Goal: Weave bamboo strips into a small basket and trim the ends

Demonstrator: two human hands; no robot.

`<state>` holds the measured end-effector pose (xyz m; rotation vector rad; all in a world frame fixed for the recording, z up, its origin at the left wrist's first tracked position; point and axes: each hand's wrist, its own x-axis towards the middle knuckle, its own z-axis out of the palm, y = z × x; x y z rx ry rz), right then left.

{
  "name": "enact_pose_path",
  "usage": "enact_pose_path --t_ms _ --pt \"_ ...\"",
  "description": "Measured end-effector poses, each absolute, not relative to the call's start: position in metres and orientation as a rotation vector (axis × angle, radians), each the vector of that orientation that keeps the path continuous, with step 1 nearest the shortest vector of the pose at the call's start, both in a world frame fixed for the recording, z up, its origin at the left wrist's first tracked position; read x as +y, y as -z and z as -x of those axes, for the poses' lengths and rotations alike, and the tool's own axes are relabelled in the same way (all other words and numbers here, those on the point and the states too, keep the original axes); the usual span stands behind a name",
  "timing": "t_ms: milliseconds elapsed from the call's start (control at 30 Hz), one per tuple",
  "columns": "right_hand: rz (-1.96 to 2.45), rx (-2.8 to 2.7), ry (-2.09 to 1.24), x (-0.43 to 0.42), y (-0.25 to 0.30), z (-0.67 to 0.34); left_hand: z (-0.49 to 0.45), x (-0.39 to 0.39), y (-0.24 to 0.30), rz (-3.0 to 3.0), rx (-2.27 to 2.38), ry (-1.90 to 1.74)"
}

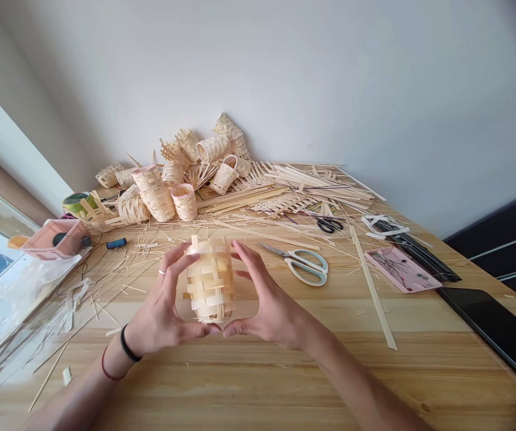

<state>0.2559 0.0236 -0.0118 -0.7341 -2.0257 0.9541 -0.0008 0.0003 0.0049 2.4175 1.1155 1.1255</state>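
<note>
A small woven basket (211,278) of pale flat strips is held up between my two hands, above the near middle of the table. Loose strip ends stick out at its top rim. My left hand (163,302) curves round its left side, fingers at the upper part and thumb under the lower end. On the other side my right hand (271,296) mirrors this, with fingertips near the top right and thumb below. Both thumb tips almost meet beneath the basket. White-handled scissors (305,263) lie on the table just beyond my right hand.
Several finished and half-woven baskets (154,191) are heaped at the back left. Loose strips (321,182) pile up beside them. Black scissors (328,224), a pink tray (401,269) of pins and a black slab (495,329) lie right; a pink bin (55,239) stands left.
</note>
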Motion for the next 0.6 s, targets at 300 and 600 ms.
enact_pose_path --t_ms 300,600 --pt "0.722 -1.913 -0.978 0.021 0.007 -0.255 -0.002 -0.002 -0.010 -2.093 0.914 -0.990" --pt "0.773 -2.089 -0.664 0.019 0.013 -0.248 -0.014 -0.001 -0.008 -1.259 0.970 -0.970"
